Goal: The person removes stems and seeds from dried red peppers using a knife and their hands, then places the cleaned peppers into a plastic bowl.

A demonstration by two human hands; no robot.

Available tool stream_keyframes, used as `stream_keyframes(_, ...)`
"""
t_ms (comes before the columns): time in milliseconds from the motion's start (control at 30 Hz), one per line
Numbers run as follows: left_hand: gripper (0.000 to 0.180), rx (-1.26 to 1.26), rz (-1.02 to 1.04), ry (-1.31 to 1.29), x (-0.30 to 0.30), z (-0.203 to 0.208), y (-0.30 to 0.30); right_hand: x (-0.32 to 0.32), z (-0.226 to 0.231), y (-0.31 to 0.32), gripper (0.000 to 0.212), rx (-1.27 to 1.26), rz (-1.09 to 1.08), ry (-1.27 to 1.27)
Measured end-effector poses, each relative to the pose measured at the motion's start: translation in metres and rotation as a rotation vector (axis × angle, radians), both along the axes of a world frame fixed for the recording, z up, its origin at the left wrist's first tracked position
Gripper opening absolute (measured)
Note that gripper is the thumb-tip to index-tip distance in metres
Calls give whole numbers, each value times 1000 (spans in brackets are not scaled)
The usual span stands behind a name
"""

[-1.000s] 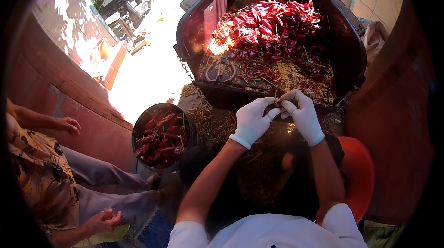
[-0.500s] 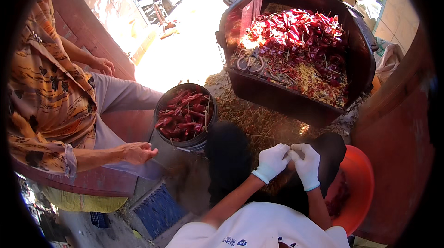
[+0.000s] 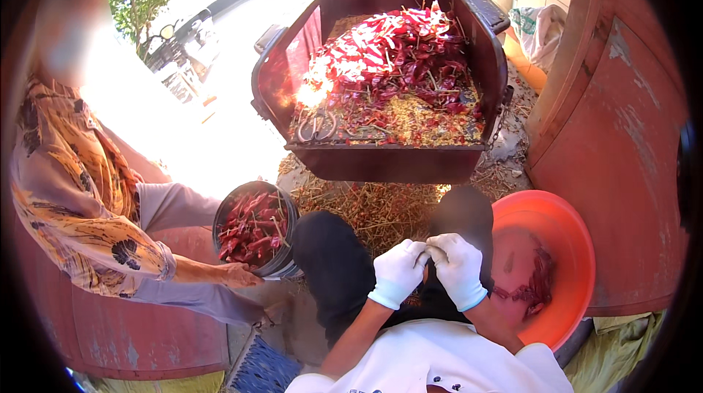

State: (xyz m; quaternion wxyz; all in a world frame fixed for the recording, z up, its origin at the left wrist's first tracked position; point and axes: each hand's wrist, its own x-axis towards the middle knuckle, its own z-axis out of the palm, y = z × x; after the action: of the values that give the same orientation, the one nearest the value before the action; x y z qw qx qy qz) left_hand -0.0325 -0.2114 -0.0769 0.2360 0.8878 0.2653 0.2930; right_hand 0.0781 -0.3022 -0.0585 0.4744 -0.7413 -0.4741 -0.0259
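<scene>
Both my hands wear white gloves and meet above my lap. My left hand (image 3: 399,272) is closed in a pinch, its fingertips against those of my right hand (image 3: 458,270), which is pinched as well. Whatever lies between the fingers is too small or hidden to make out. To my right, an orange plastic basin (image 3: 575,246) holds a small heap of dark red chili peppers (image 3: 540,279). In front stands a dark metal cart box (image 3: 388,162) with a large pile of dried red chili peppers (image 3: 410,41) and yellowish seeds. Scissors (image 3: 317,126) lie at its near left corner.
A dark bucket (image 3: 291,228) full of red chili peppers (image 3: 253,228) stands left of my knee. Another person in a patterned orange shirt (image 3: 110,224) sits beside it, one hand (image 3: 238,276) at its side. Stems and debris (image 3: 366,210) litter the ground below the cart.
My view has swung to the right, bringing more of the basin into sight. The other person's near hand has come to the bucket's side. My hands stay pinched together.
</scene>
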Motion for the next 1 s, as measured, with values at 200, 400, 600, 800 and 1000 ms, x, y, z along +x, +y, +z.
stream_keyframes(200,7,-116,-84,-66,22,2,-13,22,2,-19,7,-32,-13,339)
stream_keyframes(400,11,-514,-136,-167,34,-6,-19,37,-4,-29,7,-1,-27,832)
stream_keyframes(600,18,-985,-105,-309,39,-4,-17,30,-1,-34,22,111,97,1065)
stream_keyframes(800,21,-786,-91,-234,33,25,-15,24,14,-34,31,103,112,929)
stream_keyframes(1000,17,-616,-176,-309,34,52,-14,13,29,-30,34,276,65,805)
